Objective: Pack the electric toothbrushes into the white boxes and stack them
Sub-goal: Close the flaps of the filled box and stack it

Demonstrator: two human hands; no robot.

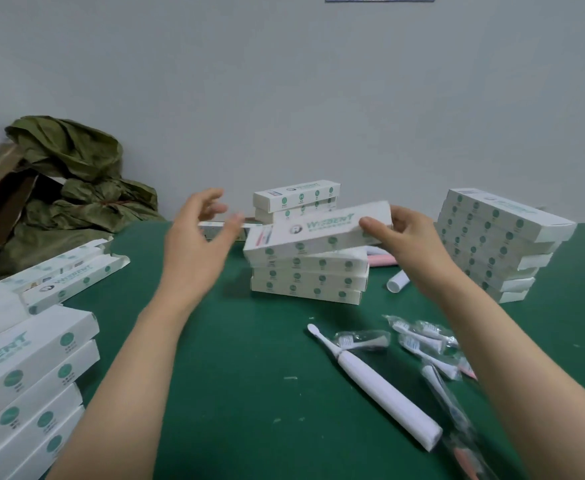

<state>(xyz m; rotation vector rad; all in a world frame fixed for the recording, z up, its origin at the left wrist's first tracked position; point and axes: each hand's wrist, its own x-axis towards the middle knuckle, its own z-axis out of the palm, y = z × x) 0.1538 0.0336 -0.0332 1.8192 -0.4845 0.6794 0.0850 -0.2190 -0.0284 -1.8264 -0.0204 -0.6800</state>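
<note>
The right fingers (375, 226) pinch the right end of a closed white box (318, 233), thumb on the near face. The right hand (405, 237) carries the box tilted, left end low, just above the middle stack (308, 278) of three boxes. Whether the low end touches the stack cannot be told. The left fingers (211, 199) are spread and hold nothing. The left hand (197, 247) hovers near the box's left end, blurred.

Step in hand, as judged: seat the box on the stack.
1. Bring the left fingers to the free end.
2. Level the box and align its edges with the box below.
3. Release straight down. A sideways push could shift the loose stack.

On the green desk (249, 358), a white toothbrush (381, 389) and bagged brush heads (419, 336) lie near, unpacked. A taller stack (495, 244) stands at right, and a short stack (296, 199) stands behind.
</note>
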